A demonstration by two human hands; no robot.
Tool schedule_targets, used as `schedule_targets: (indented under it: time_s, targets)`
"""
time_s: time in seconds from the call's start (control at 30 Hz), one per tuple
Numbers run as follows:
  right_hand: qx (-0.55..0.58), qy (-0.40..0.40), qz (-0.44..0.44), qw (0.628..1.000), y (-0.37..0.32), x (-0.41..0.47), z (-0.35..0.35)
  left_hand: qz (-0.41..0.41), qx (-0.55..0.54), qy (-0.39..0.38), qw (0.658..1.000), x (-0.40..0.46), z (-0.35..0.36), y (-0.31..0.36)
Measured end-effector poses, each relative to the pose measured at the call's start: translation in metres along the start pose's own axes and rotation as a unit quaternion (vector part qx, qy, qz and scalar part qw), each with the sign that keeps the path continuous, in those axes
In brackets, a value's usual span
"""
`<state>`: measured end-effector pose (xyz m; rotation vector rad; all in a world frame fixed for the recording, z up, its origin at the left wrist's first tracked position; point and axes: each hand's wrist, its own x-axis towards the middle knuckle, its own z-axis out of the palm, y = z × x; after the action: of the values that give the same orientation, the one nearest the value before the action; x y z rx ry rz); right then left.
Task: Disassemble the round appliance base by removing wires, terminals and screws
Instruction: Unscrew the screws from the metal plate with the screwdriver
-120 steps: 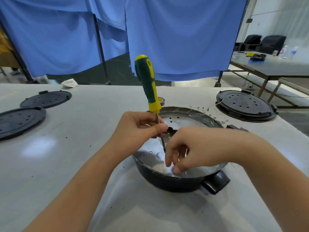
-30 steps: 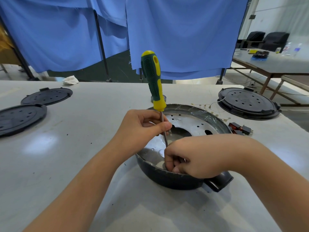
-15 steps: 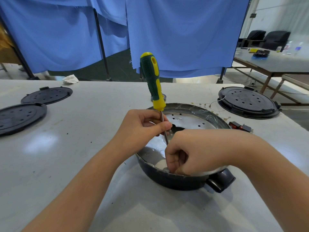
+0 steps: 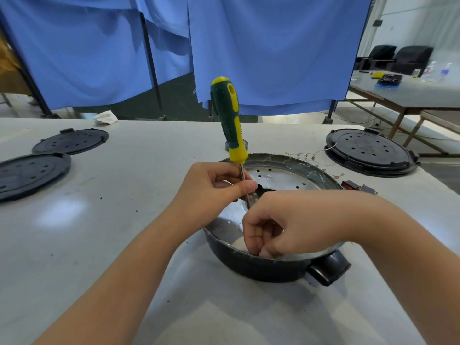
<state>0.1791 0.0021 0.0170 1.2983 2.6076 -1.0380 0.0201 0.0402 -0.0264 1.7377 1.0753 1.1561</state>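
The round appliance base (image 4: 251,266), black outside with a shiny perforated metal plate (image 4: 281,179) inside, sits on the table in front of me. My left hand (image 4: 211,192) pinches the metal shaft of a green and yellow screwdriver (image 4: 227,118), which stands nearly upright with its tip down in the base. My right hand (image 4: 281,225) reaches into the near side of the base with its fingers curled downward; what they hold is hidden. The screwdriver's tip is hidden behind my right hand.
Two black round covers (image 4: 71,140) (image 4: 29,173) lie at the table's left, and a third (image 4: 368,151) at the far right. Thin loose wires (image 4: 313,158) and small dark red parts (image 4: 353,186) lie behind the base. Blue curtains hang beyond the table.
My right hand's fingers have shifted slightly inside the near side of the base. The screwdriver has stayed upright in my left hand's pinch.
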Motion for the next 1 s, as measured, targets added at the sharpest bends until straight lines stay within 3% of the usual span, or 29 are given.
schedule_targets:
  time_s: [0.2,0.4,0.63,0.83,1.0]
  targets:
    - [0.014,0.056,-0.048,0.997,-0.009,-0.013,-0.009,0.017,0.009,-0.005,1.000,-0.001,-0.001,0.000]
    - [0.092,0.186,-0.047,0.977,0.007,-0.037,-0.038,-0.008,0.010,-0.001,1.000,0.000,0.001,0.000]
    - [0.120,0.288,0.131,0.941,0.075,-0.062,-0.071,-0.007,0.002,-0.005,1.000,-0.001,0.002,0.000]
    - [0.053,0.245,0.308,0.918,0.129,-0.052,-0.068,-0.004,-0.003,-0.010,1.000,-0.002,0.004,0.000]
    - [0.070,0.224,0.357,0.904,0.147,-0.044,-0.062,-0.005,-0.001,-0.014,1.000,-0.002,0.003,0.000]
